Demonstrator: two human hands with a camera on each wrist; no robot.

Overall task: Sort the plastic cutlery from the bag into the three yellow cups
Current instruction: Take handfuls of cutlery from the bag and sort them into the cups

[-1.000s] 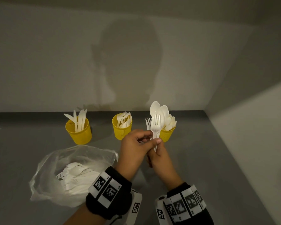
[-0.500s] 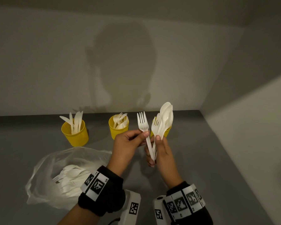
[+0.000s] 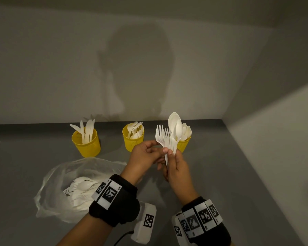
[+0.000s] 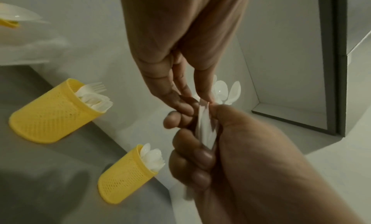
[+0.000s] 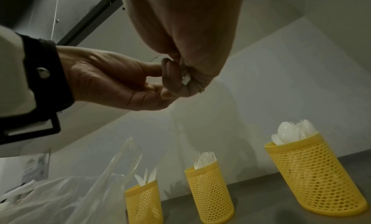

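Observation:
My right hand (image 3: 171, 157) grips a bunch of white plastic forks and spoons (image 3: 173, 132) by the handles and holds it upright in front of the spoon cup (image 3: 185, 145). My left hand (image 3: 159, 150) pinches the handle of the leftmost fork (image 3: 159, 134) in that bunch. In the left wrist view its fingertips (image 4: 200, 100) close on the white handles just above the right hand's fist (image 4: 200, 156). The knife cup (image 3: 86, 142) and the fork cup (image 3: 133, 140) stand left of the spoon cup. The clear bag (image 3: 75, 185) with more cutlery lies at the near left.
The cups stand in a row near the back wall on a grey tabletop (image 3: 238, 174). A white side wall (image 3: 274, 139) runs along the right. The bag's open edge rises close to the knife cup (image 5: 143, 202) in the right wrist view.
Half a second ago my left hand held one fork apart to the left of the bunch. That fork now sits close beside the bunch again, and both hands stay together.

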